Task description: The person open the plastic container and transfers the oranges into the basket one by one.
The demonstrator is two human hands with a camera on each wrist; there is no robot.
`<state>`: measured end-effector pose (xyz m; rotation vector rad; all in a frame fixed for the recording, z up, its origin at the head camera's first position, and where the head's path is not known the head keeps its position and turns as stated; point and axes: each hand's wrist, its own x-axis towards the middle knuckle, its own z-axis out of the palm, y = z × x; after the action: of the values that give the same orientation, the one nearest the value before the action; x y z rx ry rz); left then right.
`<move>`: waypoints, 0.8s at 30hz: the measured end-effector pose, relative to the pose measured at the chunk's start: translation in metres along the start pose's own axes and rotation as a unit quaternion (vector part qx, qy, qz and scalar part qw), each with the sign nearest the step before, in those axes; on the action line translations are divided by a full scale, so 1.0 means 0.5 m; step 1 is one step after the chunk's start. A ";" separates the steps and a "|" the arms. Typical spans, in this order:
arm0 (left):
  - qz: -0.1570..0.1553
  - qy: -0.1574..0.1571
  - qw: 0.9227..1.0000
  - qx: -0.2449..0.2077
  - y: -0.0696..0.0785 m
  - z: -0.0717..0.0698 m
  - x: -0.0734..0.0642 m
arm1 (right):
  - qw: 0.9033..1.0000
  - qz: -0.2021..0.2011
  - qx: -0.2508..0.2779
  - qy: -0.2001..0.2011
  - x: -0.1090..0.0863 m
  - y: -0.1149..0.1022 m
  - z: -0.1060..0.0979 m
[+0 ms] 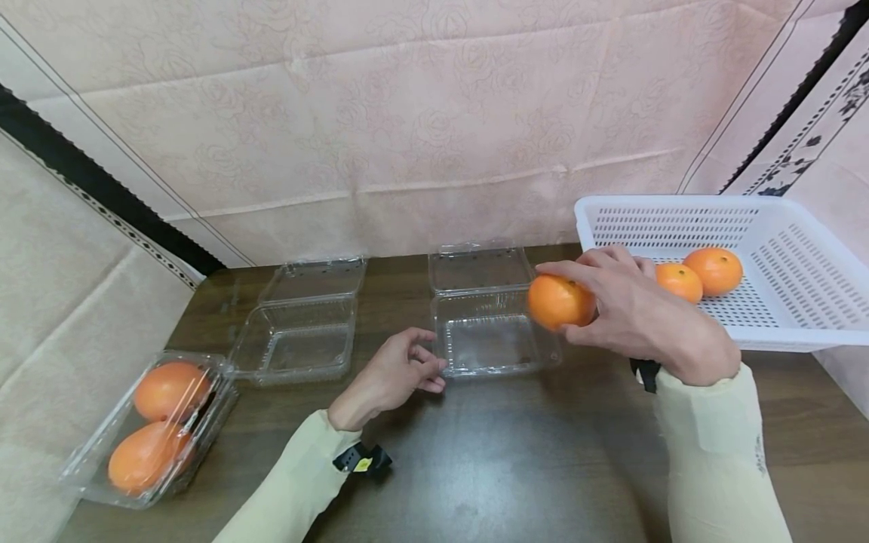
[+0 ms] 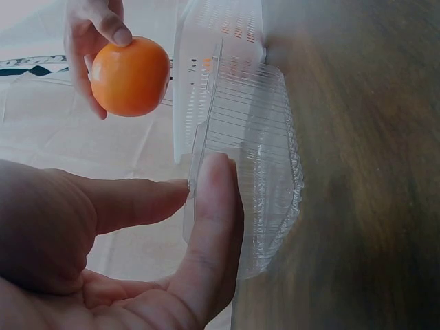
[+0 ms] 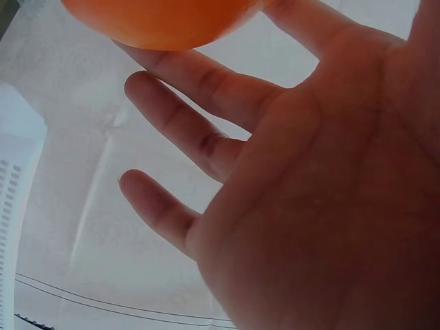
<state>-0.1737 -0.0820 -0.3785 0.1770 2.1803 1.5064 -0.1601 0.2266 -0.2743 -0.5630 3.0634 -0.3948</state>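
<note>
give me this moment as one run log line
right hand: holds fruit; left hand: at right open box rim; basket: two fruits visible; closed box: two fruits

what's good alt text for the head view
A right hand holds an orange fruit near an open clear box; the left hand touches the box's edge. Right: white basket with two visible fruits. Left: second open box, closed box with two fruits.
</note>
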 end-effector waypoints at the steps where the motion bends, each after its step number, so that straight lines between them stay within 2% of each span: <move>1: 0.000 0.000 1.000 -0.001 0.000 0.000 0.000 | 1.000 -0.001 -0.003 0.002 -0.001 0.001 0.000; 15: 0.010 0.007 1.000 -0.009 -0.004 0.005 0.002 | 1.000 0.017 0.013 -0.001 -0.007 0.012 -0.008; 24: 0.009 0.006 1.000 -0.008 -0.004 0.005 0.002 | 1.000 0.029 0.006 -0.001 -0.009 0.018 -0.010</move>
<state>-0.1731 -0.0805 -0.3812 0.1827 2.1802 1.5378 -0.1595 0.2376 -0.2720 -0.4720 3.0655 -0.4110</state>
